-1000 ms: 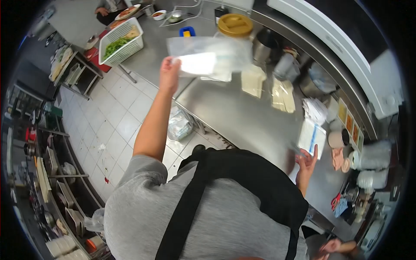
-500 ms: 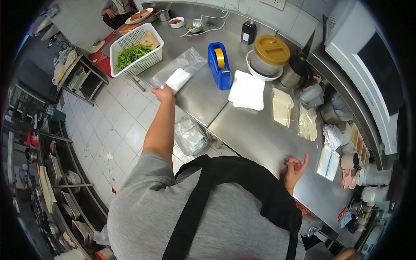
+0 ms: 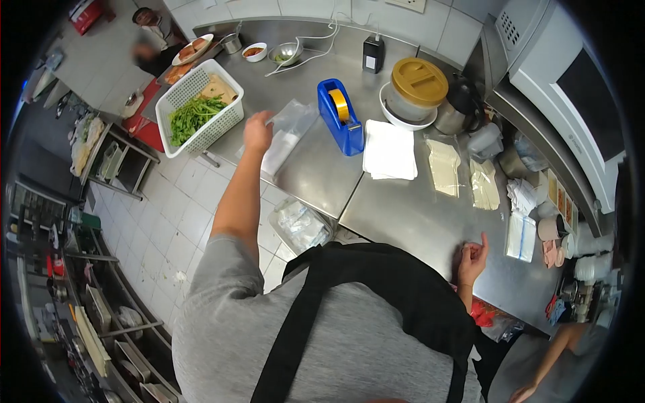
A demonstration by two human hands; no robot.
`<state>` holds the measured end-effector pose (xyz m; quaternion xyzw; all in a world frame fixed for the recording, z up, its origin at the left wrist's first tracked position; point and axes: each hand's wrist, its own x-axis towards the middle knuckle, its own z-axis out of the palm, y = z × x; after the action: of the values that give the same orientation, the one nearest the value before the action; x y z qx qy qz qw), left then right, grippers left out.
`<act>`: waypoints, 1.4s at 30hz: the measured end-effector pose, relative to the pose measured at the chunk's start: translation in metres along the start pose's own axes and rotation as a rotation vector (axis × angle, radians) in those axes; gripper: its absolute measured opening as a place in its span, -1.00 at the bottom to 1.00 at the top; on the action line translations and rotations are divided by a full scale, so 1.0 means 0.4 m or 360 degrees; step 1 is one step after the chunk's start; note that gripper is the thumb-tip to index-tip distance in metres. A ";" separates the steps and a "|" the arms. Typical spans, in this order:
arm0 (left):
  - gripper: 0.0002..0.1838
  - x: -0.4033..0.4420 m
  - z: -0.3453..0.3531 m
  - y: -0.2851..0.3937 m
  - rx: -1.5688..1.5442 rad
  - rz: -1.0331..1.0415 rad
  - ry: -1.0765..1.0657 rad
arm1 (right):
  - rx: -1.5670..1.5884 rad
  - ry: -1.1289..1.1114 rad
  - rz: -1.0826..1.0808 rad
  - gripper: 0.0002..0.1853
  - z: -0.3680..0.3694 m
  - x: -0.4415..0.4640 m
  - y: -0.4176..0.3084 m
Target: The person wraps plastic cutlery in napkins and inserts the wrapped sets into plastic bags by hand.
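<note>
My left hand (image 3: 258, 132) is closed at the left edge of a clear plastic bag (image 3: 295, 119), its fingertips pinching the film. A white bundle (image 3: 279, 151) lies inside or under the bag; which one I cannot tell. To the right of these stands a blue tape dispenser (image 3: 341, 122) with a yellow roll. My right hand (image 3: 473, 263) hovers at the table's front edge, index finger stretched out and the others loosely curled, with nothing visible in it. A stack of white sheets (image 3: 391, 150) lies between the hands, farther back.
A white basket (image 3: 232, 119) of green vegetables stands at the left end of the steel table (image 3: 403, 215). Packs of cream-coloured items (image 3: 443, 168), a tub with a brown lid (image 3: 419, 80) and a kettle (image 3: 461, 101) stand right. A co-worker's arm (image 3: 554, 356) shows lower right.
My left hand has moved up along the bag's left side, and the white bundle has shifted down in the view. My right hand keeps its pose. The co-worker's arm has come further into view.
</note>
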<state>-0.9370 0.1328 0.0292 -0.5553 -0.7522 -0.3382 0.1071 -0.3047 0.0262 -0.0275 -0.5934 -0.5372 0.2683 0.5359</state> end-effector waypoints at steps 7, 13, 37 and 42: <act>-0.65 -0.025 0.081 -0.112 0.0252 -0.0724 -0.0403 | -0.0248 0.0063 0.0002 -0.50 0.003 0.003 0.004; -0.61 -0.054 0.052 -0.024 0.0391 -0.0461 0.0067 | -0.0158 0.0027 -0.0025 -0.56 -0.001 0.011 0.035; -0.65 0.070 0.161 -0.035 0.0203 -0.0085 -0.0466 | -0.0090 0.0089 0.0119 -0.68 0.001 0.006 0.016; -0.62 0.086 0.164 -0.048 -0.0308 0.0414 -0.0468 | -0.0137 0.0112 0.0087 -0.68 0.011 0.008 0.025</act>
<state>-0.9529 0.1974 -0.0090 -0.6988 -0.6457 -0.3075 -0.0149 -0.3043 0.0323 -0.0369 -0.6394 -0.5127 0.2384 0.5211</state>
